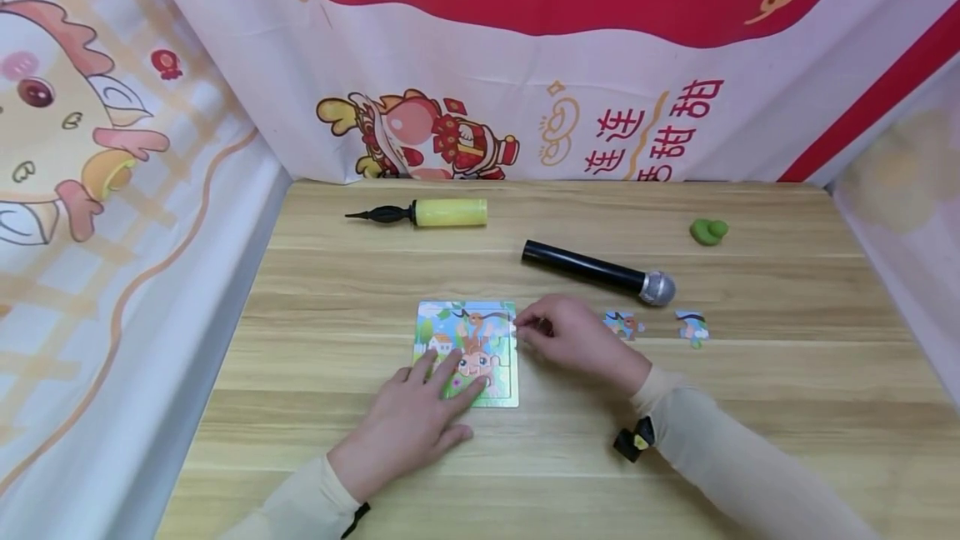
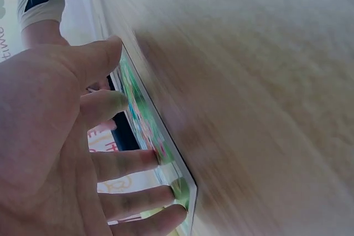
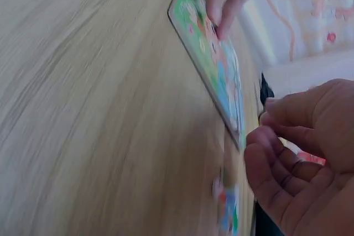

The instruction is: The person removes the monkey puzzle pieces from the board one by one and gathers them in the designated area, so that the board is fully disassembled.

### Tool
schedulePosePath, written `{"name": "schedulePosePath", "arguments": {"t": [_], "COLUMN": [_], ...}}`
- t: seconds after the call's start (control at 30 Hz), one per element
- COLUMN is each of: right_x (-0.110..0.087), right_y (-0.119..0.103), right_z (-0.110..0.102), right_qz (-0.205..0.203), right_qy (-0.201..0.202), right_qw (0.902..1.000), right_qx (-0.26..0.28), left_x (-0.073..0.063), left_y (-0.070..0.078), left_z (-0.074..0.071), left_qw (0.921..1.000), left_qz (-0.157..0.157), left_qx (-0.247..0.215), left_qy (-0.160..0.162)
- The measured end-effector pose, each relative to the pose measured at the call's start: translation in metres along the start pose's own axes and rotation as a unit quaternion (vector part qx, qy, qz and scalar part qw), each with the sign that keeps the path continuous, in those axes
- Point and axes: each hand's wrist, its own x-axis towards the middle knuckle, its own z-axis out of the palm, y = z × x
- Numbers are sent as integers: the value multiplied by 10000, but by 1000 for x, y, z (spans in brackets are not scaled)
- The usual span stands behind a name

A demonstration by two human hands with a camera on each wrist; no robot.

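A square jigsaw puzzle (image 1: pixel 506 386) with a cartoon animal, a small house and greenery lies flat on the wooden table. My left hand (image 1: pixel 416 411) rests its spread fingertips on the puzzle's lower left part. In the left wrist view those fingers (image 2: pixel 138 161) reach out straight over the board edge. At the upper right edge of the board, my right hand (image 1: pixel 573 336) pinches a puzzle piece that the fingertips mostly hide. Thumb and index finger meet there, with the other fingers curled, in the right wrist view. A loose puzzle piece (image 1: pixel 622 324) lies just beyond the right wrist.
Another loose piece (image 1: pixel 692 327) lies farther right. Behind the right hand is a black microphone (image 1: pixel 592 267) with a silver head. A yellow hand pump (image 1: pixel 450 212) stretches along the back left, and a small green duck-like figure (image 1: pixel 708 231) sits back right. Printed cloth (image 1: pixel 465 48) hangs behind the table.
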Motion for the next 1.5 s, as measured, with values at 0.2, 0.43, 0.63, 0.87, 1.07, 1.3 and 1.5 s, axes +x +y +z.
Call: {"name": "schedulePosePath", "arguments": {"t": [0.2, 0.43, 0.63, 0.87, 1.07, 1.3, 1.5], "right_x": [3, 3, 5, 12, 14, 15, 7], "right_y": [-12, -15, -13, -10, -12, -9, 2], "right_z": [13, 19, 21, 24, 22, 16, 5], "right_qz": [-202, -93, 49, 176, 361, 529, 683], "right_qy": [-408, -441, -414, -367, -245, -511, -556], "right_qw": [9953, 9935, 9939, 9951, 9979, 9964, 9913], "right_qx": [-852, -1045, -1019, -896, -472, 414, 982], "left_x": [6, 9, 9, 10, 10, 10, 9], "left_y": [5, 9, 10, 10, 10, 10, 11], "left_z": [-3, -3, -3, -5, -7, -7, -7], "left_qw": [9997, 9985, 9983, 9982, 9985, 9987, 9990], "left_qz": [12, -23, 2, 50, 29, 5, -21], "left_qx": [89, 418, 556, 591, 545, 502, 430], "left_qy": [-244, -351, -186, -35, -32, -39, -111]}}
